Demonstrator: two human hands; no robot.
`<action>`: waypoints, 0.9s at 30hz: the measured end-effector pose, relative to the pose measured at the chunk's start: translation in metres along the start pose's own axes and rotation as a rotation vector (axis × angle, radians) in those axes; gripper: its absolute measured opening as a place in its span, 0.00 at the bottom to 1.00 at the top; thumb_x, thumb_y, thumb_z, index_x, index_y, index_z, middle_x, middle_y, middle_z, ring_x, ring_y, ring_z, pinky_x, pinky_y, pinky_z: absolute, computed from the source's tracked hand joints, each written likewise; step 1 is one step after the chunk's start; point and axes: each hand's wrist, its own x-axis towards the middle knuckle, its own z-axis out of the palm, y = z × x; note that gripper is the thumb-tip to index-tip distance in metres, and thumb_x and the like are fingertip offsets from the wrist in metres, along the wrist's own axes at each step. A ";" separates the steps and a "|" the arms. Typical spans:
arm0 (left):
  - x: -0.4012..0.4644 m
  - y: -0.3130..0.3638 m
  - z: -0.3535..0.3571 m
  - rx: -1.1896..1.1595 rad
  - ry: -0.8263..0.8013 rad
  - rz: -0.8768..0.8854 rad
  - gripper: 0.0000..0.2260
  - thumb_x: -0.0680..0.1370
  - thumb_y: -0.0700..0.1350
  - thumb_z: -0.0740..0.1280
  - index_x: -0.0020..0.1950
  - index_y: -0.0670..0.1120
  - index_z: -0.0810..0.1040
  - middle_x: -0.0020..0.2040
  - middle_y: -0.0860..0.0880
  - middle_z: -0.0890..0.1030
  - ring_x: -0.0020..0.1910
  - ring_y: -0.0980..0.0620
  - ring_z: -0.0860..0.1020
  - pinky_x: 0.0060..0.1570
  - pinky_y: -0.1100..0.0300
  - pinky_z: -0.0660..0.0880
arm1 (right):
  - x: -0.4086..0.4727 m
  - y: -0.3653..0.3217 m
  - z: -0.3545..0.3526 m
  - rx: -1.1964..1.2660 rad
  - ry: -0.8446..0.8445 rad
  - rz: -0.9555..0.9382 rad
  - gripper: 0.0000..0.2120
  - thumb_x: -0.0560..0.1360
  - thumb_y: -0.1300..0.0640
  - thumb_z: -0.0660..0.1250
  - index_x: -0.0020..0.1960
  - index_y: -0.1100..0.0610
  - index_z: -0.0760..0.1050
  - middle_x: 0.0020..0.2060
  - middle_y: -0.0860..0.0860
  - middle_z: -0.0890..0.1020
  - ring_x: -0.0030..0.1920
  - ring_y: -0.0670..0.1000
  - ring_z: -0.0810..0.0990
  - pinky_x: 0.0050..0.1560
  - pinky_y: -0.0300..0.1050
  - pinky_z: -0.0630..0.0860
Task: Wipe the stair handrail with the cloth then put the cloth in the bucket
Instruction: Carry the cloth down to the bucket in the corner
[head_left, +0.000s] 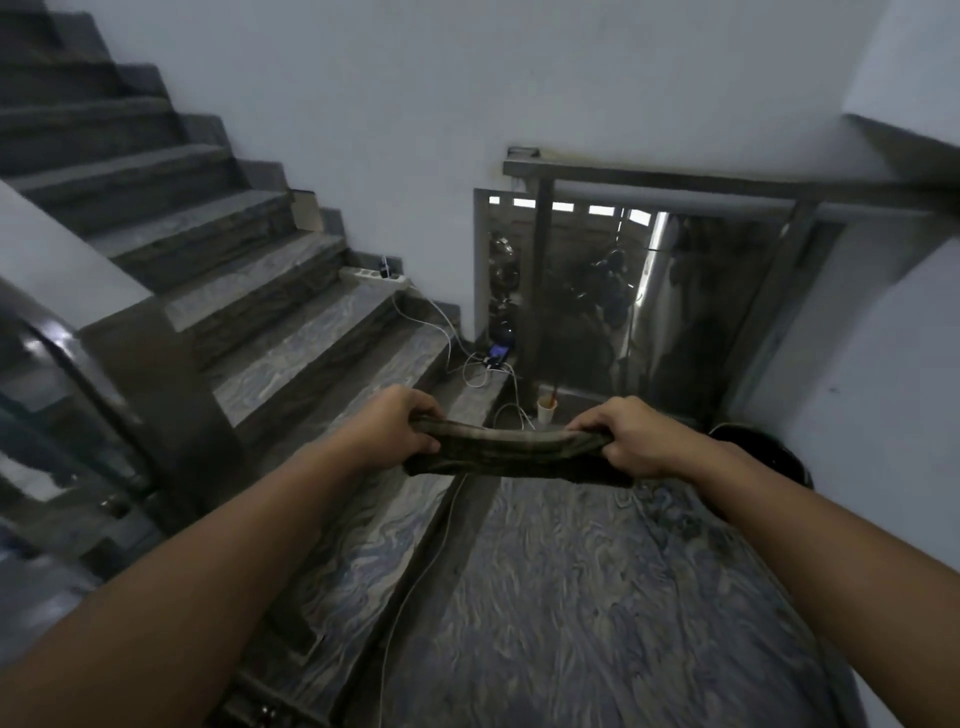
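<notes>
A dark striped cloth (511, 457) is stretched between both my hands above the landing floor. My left hand (402, 428) grips its left end and my right hand (626, 436) grips its right end, both fists closed on it. A dark bucket (774, 457) stands on the floor at the right, partly hidden behind my right forearm. A metal handrail (675, 182) runs along the top of a glass panel ahead. A dark glossy handrail (67, 358) curves down at the far left.
Marble stairs (249, 291) climb to the upper left. A power strip (371, 275), white cables (447, 332) and a phone (496, 356) lie on the lower steps. A white cup (546, 410) stands by the glass panel. White walls close in on the right.
</notes>
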 end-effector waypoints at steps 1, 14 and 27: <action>0.008 0.003 0.000 0.000 -0.002 0.007 0.09 0.71 0.42 0.72 0.50 0.51 0.82 0.45 0.51 0.81 0.48 0.51 0.78 0.51 0.54 0.76 | 0.001 0.007 -0.004 0.020 0.000 0.002 0.22 0.69 0.63 0.63 0.52 0.37 0.79 0.53 0.44 0.81 0.55 0.47 0.77 0.60 0.53 0.75; 0.120 0.036 0.009 -0.359 -0.108 0.105 0.16 0.76 0.33 0.65 0.59 0.48 0.80 0.55 0.51 0.82 0.56 0.55 0.78 0.60 0.58 0.74 | 0.021 0.092 -0.038 0.366 0.182 -0.009 0.29 0.72 0.71 0.62 0.50 0.36 0.80 0.57 0.43 0.80 0.60 0.43 0.77 0.62 0.48 0.76; 0.324 0.056 0.005 -0.446 -0.331 0.241 0.14 0.75 0.29 0.64 0.54 0.43 0.82 0.43 0.59 0.84 0.44 0.67 0.81 0.45 0.74 0.76 | 0.109 0.154 -0.120 0.431 0.298 0.353 0.14 0.69 0.63 0.69 0.50 0.48 0.84 0.48 0.45 0.85 0.46 0.39 0.82 0.47 0.30 0.76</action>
